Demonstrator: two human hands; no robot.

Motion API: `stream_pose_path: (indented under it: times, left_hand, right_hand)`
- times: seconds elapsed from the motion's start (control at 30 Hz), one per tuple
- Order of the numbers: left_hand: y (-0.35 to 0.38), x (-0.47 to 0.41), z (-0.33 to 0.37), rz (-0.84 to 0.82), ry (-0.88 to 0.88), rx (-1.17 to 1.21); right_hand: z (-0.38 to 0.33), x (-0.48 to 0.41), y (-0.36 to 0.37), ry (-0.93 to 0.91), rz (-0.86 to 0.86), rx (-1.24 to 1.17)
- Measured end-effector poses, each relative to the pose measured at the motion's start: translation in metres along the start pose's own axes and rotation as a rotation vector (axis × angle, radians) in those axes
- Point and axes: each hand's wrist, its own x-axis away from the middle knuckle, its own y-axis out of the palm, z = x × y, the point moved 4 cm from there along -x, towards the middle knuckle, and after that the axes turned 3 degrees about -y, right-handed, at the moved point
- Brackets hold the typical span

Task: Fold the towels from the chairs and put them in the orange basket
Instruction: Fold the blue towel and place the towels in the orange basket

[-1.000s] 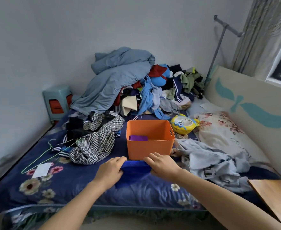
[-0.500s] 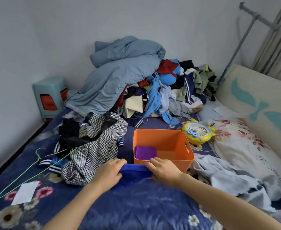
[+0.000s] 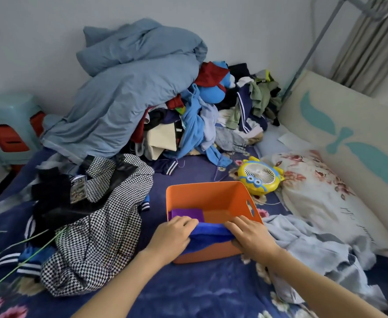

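While both hands grip it, blue towel (image 3: 209, 235) crosses basket (image 3: 211, 193) rim

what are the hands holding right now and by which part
Both hands hold the folded blue towel by its ends: left hand the left end, right hand the right end.

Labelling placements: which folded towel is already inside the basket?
The purple folded towel, flat on the basket floor; the blue folded towel straddles the near rim, both hands holding it.

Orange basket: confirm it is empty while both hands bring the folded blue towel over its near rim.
Not empty. The head view shows a folded purple towel already lying in the orange basket, at its left side. The rest holds: the left hand and right hand hold the folded blue towel over the near rim.
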Motion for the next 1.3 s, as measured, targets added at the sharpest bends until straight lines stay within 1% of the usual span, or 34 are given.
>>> stream_pose_path:
  times: [0.1, 0.2, 0.27, 0.4, 0.5, 0.57, 0.6, 0.67, 0.7, 0.77, 0.83, 0.9, 0.97, 1.03, 1.07, 1.1, 1.13, 1.3]
  left_hand:
    - [0.012, -0.042, 0.003, -0.016, 0.020, -0.020]
    - [0.026, -0.088, 0.006, -0.060, 0.015, -0.037]
    - [0.038, -0.110, 0.004, -0.170, -0.012, -0.016]
    - [0.070, -0.161, -0.010, -0.423, -0.047, -0.129]
    - [0.093, -0.185, -0.023, -0.512, -0.057, -0.171]
    - [0.105, -0.194, -0.030, -0.560, -0.079, -0.202]
    - [0.114, -0.198, -0.037, -0.566, -0.085, -0.215]
    - [0.128, -0.205, -0.052, -0.476, -0.033, -0.211]
    - [0.135, -0.206, -0.061, -0.476, -0.029, -0.225]
    - [0.156, -0.201, -0.076, -0.448, 0.001, -0.319]
    - [0.182, -0.184, -0.084, -0.479, -0.037, -0.358]
    - [0.222, -0.155, -0.097, -0.575, -0.127, -0.350]
    - [0.248, -0.130, -0.104, -0.718, -0.256, -0.318]
    - [0.275, -0.104, -0.116, -0.806, -0.386, -0.303]
    - [0.287, -0.091, -0.118, -0.909, -0.436, -0.291]
    - [0.294, -0.081, -0.119, -0.998, -0.491, -0.279]
    - [0.300, -0.076, -0.120, -1.040, -0.519, -0.277]
    - [0.314, -0.073, -0.123, -1.131, -0.596, -0.221]
  right_hand:
    - [0.035, 0.006, 0.011, 0.053, 0.008, 0.005]
    - [0.077, 0.012, 0.029, 0.156, -0.052, -0.061]
    - [0.093, 0.014, 0.045, 0.200, -0.099, -0.073]
    - [0.134, 0.015, 0.094, 0.292, -0.217, -0.177]
    - [0.148, 0.014, 0.134, 0.373, -0.300, -0.265]
    - [0.152, 0.016, 0.157, 0.412, -0.316, -0.302]
    - [0.154, 0.014, 0.170, 0.426, -0.315, -0.325]
    - [0.158, 0.007, 0.195, 0.452, -0.314, -0.347]
    - [0.157, 0.002, 0.206, 0.465, -0.323, -0.343]
    - [0.151, -0.003, 0.228, 0.463, -0.346, -0.344]
    - [0.139, -0.002, 0.257, 0.427, -0.440, -0.362]
    - [0.120, 0.000, 0.290, 0.393, -0.592, -0.418]
    - [0.097, 0.004, 0.321, 0.367, -0.782, -0.502]
    - [0.077, 0.014, 0.342, 0.267, -1.023, -0.539]
    - [0.070, 0.019, 0.350, 0.266, -1.137, -0.560]
    - [0.064, 0.021, 0.355, 0.252, -1.199, -0.560]
    - [0.058, 0.022, 0.360, 0.241, -1.226, -0.557]
    - [0.046, 0.025, 0.377, 0.231, -1.298, -0.513]
